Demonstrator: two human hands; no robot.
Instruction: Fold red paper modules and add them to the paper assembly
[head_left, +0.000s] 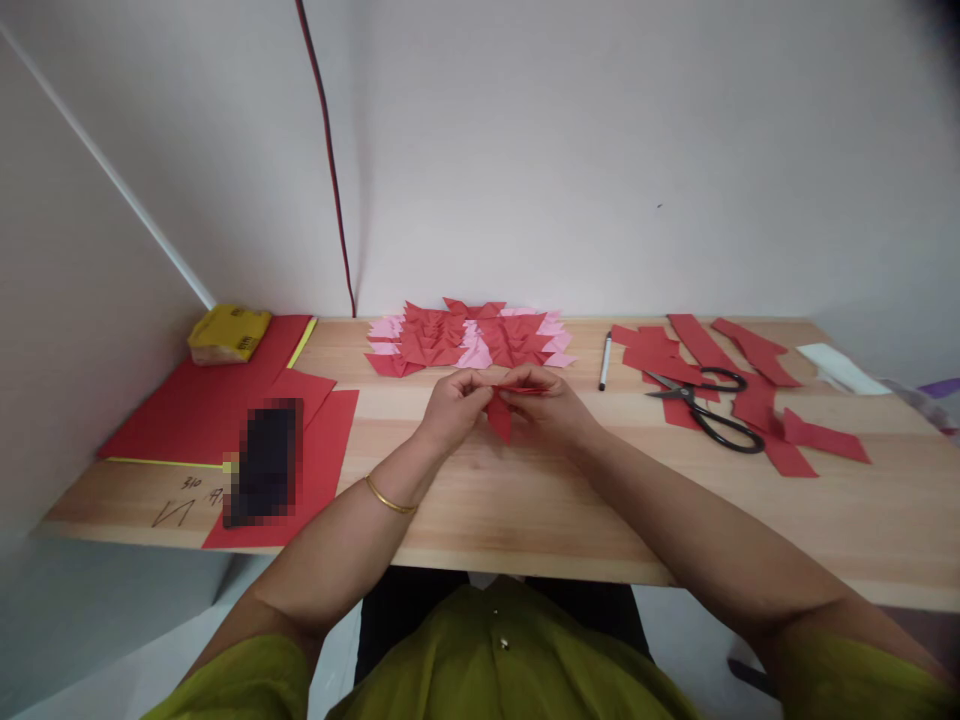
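Note:
Above the middle of the wooden table, my left hand and my right hand meet over a small piece of folded red paper. Both hands pinch it between thumb and fingers, and one pointed end hangs down between them. My fingers hide part of its folds. Just beyond the hands, rows of folded paper pieces, red and pink, lie close together near the wall.
On the right lie black-handled scissors, red paper strips, a pen and a whitish strip. Red sheets, a yellow packet and a blurred dark phone-like object are on the left. A wall bounds the wooden table.

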